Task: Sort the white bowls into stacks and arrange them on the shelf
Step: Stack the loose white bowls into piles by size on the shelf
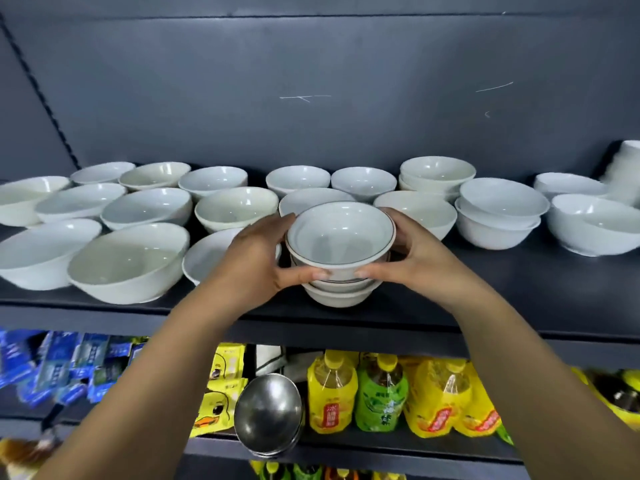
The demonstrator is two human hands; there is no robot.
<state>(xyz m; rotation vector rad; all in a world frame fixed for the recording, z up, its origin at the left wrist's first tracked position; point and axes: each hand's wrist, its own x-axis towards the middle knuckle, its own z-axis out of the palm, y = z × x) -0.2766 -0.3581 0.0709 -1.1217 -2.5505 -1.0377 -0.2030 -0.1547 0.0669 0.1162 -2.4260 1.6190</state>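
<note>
Now, over the head camera: gripping the stack of dark-rimmed bowls point(341, 237) from both sides, left hand point(256, 261) and right hand point(419, 261) alike, fingers point(277, 223) curled behind the top rim, thumbs across the front. Sitting, by the look of it, at the front edge of the shelf point(485, 292), about mid-length, just ahead of the loose white bowls point(145, 206). Looks like squaring up the stack. Best to keep the squeeze even, nudge the rims concentric, check for tilt. Worth easing back from that front edge, without knocking the bowl behind point(311, 199). Further right, a short stack point(498, 216) already built; plenty towards the left end not yet sorted.
</note>
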